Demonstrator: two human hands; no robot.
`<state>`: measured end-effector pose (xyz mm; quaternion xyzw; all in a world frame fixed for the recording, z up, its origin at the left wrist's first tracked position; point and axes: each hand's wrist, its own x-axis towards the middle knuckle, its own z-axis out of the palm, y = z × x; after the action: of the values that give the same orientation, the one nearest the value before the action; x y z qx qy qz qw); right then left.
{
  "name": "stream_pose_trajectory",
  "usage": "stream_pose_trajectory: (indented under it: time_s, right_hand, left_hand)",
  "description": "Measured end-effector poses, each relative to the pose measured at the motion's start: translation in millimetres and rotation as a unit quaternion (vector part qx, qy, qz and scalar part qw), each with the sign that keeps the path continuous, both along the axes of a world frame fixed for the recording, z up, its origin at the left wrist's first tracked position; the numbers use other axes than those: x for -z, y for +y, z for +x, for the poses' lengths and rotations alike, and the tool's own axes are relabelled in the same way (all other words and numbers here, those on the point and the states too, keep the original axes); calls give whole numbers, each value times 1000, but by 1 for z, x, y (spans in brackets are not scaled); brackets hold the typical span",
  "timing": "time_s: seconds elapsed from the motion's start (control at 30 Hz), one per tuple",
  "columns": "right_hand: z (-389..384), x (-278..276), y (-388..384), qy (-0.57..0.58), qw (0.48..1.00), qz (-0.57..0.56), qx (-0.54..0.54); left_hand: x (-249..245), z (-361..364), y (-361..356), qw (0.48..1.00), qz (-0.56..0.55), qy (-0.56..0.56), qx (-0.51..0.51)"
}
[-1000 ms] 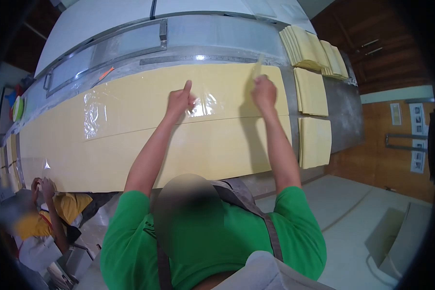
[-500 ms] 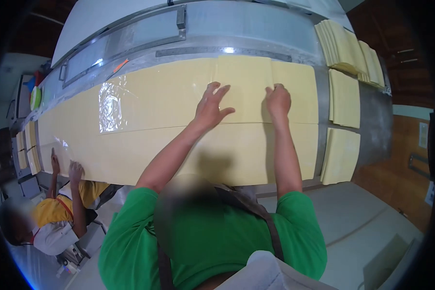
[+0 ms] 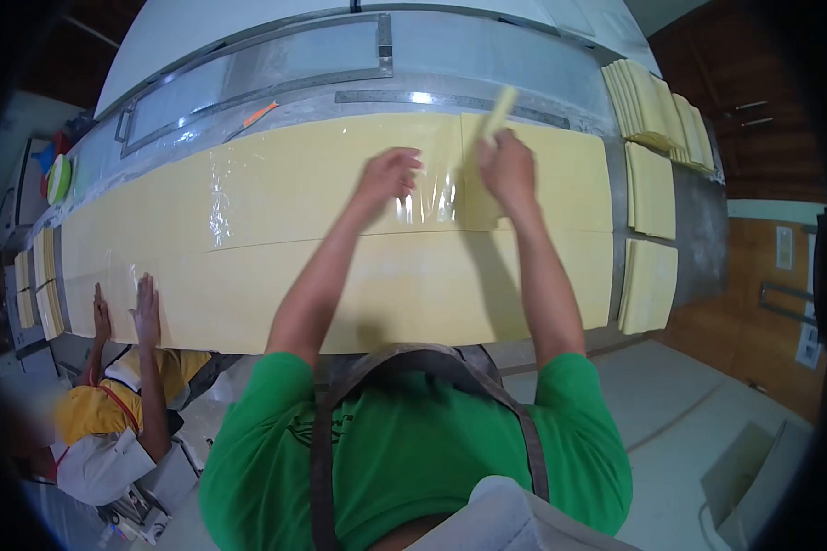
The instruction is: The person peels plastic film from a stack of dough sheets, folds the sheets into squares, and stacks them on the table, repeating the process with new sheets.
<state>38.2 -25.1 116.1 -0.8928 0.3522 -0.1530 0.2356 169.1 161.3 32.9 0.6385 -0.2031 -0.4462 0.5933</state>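
Long, pale yellow dough-like sheets (image 3: pixel 358 285) cover the table in two rows, with a seam between them. Clear shiny plastic film (image 3: pixel 423 197) lies over part of the far row. My left hand (image 3: pixel 388 176) is just above the film, its fingers loosely bent and apart, holding nothing. To the right, my right hand (image 3: pixel 508 170) is closed on a pale yellow folded sheet (image 3: pixel 500 112), raised and seen nearly edge-on. The lower part of that sheet is hidden behind the hand. A shadow of the right arm falls on the near row.
Folded yellow sheets (image 3: pixel 651 191) lie in stacks along the right end, more (image 3: pixel 46 285) at the left end. A metal ruler (image 3: pixel 450 99), an orange-handled cutter (image 3: pixel 261 114) and a metal frame (image 3: pixel 248 92) lie at the back. A co-worker's hands (image 3: pixel 145 308) rest at the near left.
My right hand has lifted the folded sheet off the far row. My left hand has shifted slightly left with its fingers more bent. The co-worker's hands now lie flatter.
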Motion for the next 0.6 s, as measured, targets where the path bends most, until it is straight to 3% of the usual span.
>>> stream_pose_trajectory:
  time_s: [0.07, 0.1, 0.13, 0.23, 0.27, 0.33, 0.43, 0.5, 0.53, 0.57, 0.6]
  right_hand:
    - [38, -9, 60, -11, 1000, 9, -23]
    - [52, -4, 86, -37, 997, 4, -67]
    - [65, -22, 115, 36, 996, 31, -72]
    - [76, 25, 137, 109, 990, -70, -50]
    - [72, 55, 124, 181, 971, -151, -31]
    - [60, 79, 102, 230, 968, -103, 22]
    - [48, 95, 84, 245, 963, -112, 8]
    - [48, 98, 67, 190, 981, -9, 44]
    - [46, 99, 62, 186, 982, -9, 39]
    - [41, 100, 56, 132, 989, 44, 48]
    - [37, 100, 53, 79, 991, 96, 57]
  left_hand:
    - [4, 35, 41, 997, -77, -4, -7]
    - [-11, 49, 57, 983, -100, 143, -55]
    - [-21, 57, 66, 945, -120, 288, -100]
    - [25, 72, 74, 947, -139, 269, -111]
    - [-3, 61, 78, 985, -26, 135, -105]
    - [6, 64, 74, 985, -11, 124, -121]
    - [35, 71, 73, 985, -10, 118, -124]
    - [39, 69, 70, 985, 61, -3, -160]
    - [35, 62, 71, 965, 95, -140, -199]
    - [32, 52, 79, 964, 96, -144, -202]
    - [20, 36, 91, 913, 113, -342, -193]
